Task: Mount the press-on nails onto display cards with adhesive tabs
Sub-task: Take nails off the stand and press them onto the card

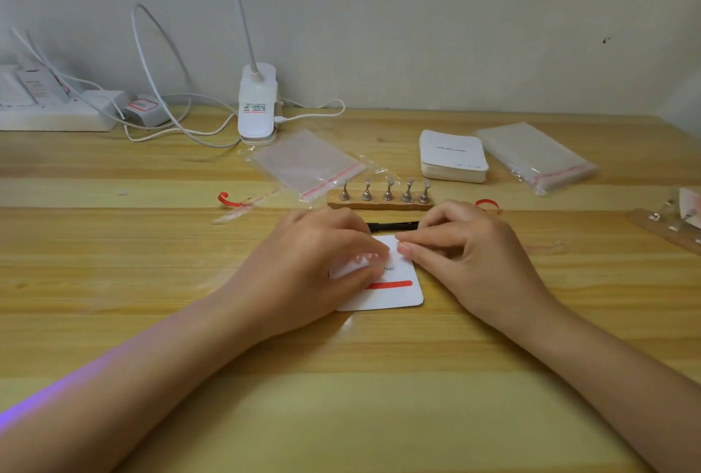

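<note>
White card, red strip, pale wooden table

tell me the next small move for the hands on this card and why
Probably peel the red strip off the card: both hands, left and right, rest on the card's top, the strip looks still covered, and the nails wait on their stand.

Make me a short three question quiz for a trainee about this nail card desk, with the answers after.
1. True or false: both hands, left hand and right hand, are on the white card.
2. How many metal nail stands are on the wooden holder?
3. The stack of cards lies on which side of the lamp base: A left, B right?

Key: 1 true; 2 five; 3 B.
</note>
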